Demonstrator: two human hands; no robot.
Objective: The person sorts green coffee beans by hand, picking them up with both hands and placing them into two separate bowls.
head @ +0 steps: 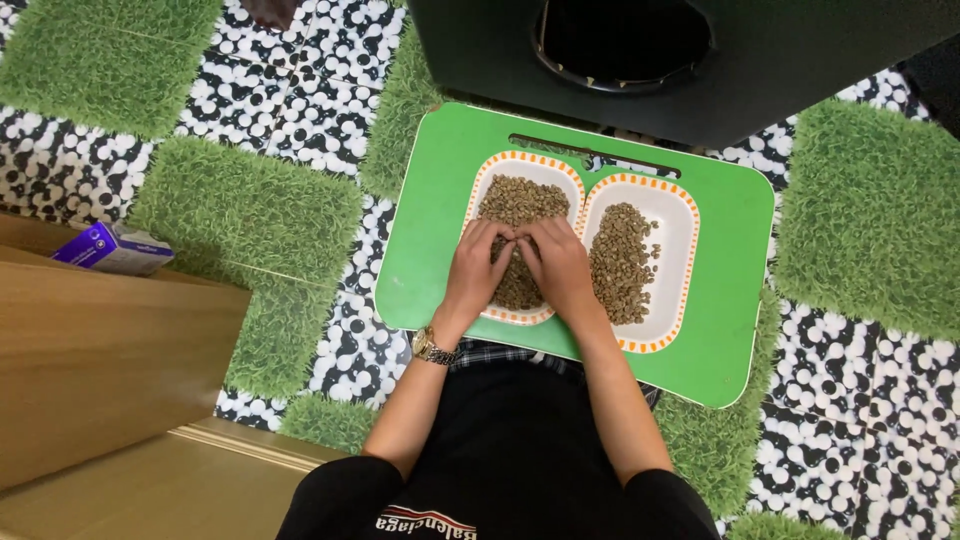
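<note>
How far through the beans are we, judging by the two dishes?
Done so far, it seems: the right dish holds a loose pile of beans with bare white around it. In hand: the left hand and right hand meet, fingertips together, over the left dish. Left: that dish looks fuller, its beans nearly covering the bottom. Roughly midway, at a guess.

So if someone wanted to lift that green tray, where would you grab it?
Probably by the long slot handle cut along the far edge of the green tray, coming from the far side with fingers hooked through. Keep it level: two dishes of small greenish beans rest on it, and both hands are in the left dish.
</note>
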